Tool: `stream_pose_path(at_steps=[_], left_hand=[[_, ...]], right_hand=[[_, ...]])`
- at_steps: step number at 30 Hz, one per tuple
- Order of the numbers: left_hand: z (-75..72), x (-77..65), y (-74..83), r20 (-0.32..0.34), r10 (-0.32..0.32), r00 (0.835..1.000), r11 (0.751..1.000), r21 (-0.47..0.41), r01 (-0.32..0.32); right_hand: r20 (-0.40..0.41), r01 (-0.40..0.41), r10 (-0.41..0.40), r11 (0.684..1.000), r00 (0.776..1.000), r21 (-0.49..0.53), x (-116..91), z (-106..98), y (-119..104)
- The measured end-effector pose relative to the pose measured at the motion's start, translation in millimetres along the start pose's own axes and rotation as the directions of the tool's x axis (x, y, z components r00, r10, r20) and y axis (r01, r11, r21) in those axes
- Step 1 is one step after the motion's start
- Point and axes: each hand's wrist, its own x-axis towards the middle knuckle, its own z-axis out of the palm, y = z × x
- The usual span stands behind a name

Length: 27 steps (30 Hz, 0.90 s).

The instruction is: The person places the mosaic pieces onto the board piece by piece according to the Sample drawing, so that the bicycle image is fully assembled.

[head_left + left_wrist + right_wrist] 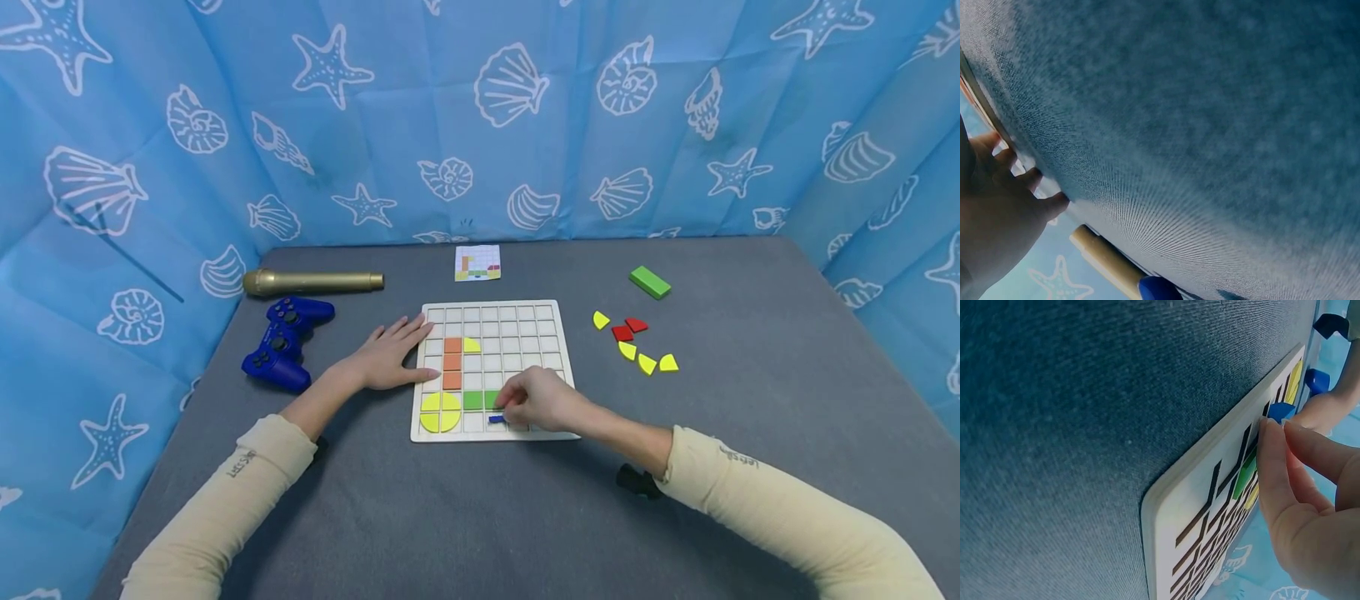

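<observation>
My right hand (543, 398) pinches a small blue piece (1281, 412) between thumb and fingertip over the near rows of a white grid board (491, 305). In the right wrist view the piece has a curved edge. Spread fingers of my left hand (390, 357) rest at the board's left edge, with the thumb reaching over its rim. On the board lie a column of orange squares (452, 362), a yellow quarter-circle (471, 345), yellow quarters forming a circle (440, 412), and green pieces (473, 401), partly covered by my right hand.
Right of the board lie several loose yellow quarter-circles (647, 364), red pieces (622, 333) and a green block (649, 282). A printed pattern card (477, 263) lies behind it. Leftward are a gold microphone (315, 282) and a blue game controller (285, 342). A blue curtain (420, 108) borders the table.
</observation>
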Motion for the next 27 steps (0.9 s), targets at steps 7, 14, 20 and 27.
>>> stream_pose_path(at_steps=[7,14,20,27], left_hand=[[0.2,0.8,-1.1,0.01,-0.005,1.0,1.0,0.003,0.005],[0.8,1.9,-1.6,0.01,-0.014,1.0,1.0,0.0,0.014],[0.6,1.3,-1.2,0.009,-0.009,1.0,1.0,-0.001,0.009],[0.5,-0.2,-0.6,0.0,0.0,1.0,1.0,0.0,0.0]], right_hand=[[-0.022,0.005,-0.005,1.0,1.0,-0.023,-0.6,-2.9,0.1],[-0.006,0.067,-0.067,0.998,0.998,0.018,-1.8,-1.9,2.4],[-0.018,0.095,-0.094,0.995,0.995,0.035,-1.9,2.9,4.4],[-0.032,0.105,-0.104,0.994,0.994,0.03,-0.6,5.8,5.3]])
